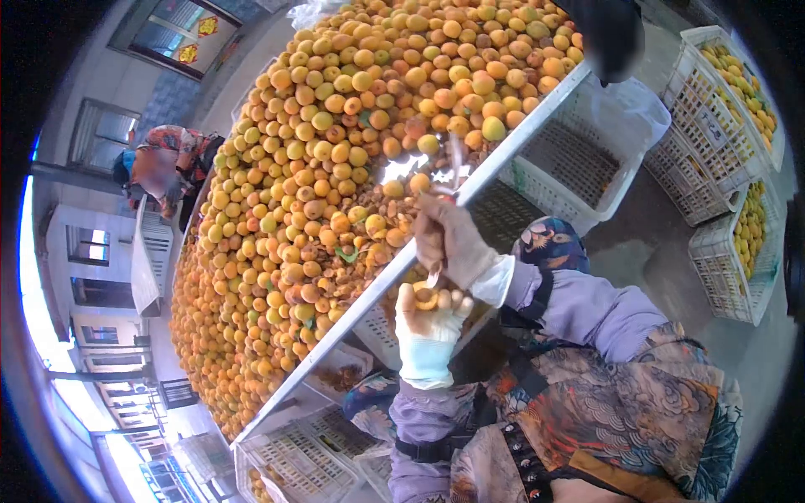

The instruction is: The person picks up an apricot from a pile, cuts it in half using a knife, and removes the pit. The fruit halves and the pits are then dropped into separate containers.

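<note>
My left hand [430,331], in a whitish glove with stained fingertips, holds a cut apricot [426,298] with its hollow facing up. Just above it, my right hand [455,243], in a brown-stained glove, is closed around a small knife. Its pale blade [433,277] points down at the fruit, and a bit of red shows at the other end of the fist. Both hands are at the metal table edge [335,350], beside a big heap of apricots [310,168]. Darker, mushy pieces [323,289] lie among the whole fruit close by.
White plastic crates [579,180] stand below the edge, some at the lower left [298,461]. More crates of fruit [713,126] are stacked at the right. Another person [168,163] is across the heap, and a dark sleeve [604,38] shows at the top.
</note>
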The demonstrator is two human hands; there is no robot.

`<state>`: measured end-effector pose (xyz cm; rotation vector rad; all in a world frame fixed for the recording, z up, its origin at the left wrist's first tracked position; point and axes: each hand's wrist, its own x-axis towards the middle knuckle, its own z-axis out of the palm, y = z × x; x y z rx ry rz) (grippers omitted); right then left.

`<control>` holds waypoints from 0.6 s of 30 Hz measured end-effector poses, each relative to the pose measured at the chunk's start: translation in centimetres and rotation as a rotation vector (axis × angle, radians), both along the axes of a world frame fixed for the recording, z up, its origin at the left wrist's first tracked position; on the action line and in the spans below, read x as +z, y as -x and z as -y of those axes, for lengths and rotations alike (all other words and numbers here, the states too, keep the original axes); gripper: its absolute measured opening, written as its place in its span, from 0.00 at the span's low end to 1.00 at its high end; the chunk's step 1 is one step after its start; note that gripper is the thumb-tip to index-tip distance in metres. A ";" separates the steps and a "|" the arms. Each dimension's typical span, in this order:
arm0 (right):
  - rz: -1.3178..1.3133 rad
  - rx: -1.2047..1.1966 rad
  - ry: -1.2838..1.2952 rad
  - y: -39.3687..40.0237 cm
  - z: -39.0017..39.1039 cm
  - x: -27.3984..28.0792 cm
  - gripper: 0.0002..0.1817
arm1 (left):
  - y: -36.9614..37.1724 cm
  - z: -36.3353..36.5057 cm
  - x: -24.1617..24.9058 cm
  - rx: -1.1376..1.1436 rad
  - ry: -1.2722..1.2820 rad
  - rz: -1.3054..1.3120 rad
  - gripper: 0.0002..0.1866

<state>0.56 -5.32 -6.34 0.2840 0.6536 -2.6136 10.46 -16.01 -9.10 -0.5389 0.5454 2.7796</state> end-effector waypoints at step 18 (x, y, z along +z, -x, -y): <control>0.013 -0.021 0.065 2.8 -2.7 -2.3 0.15 | 8.5 9.5 2.3 0.387 1.518 0.021 0.07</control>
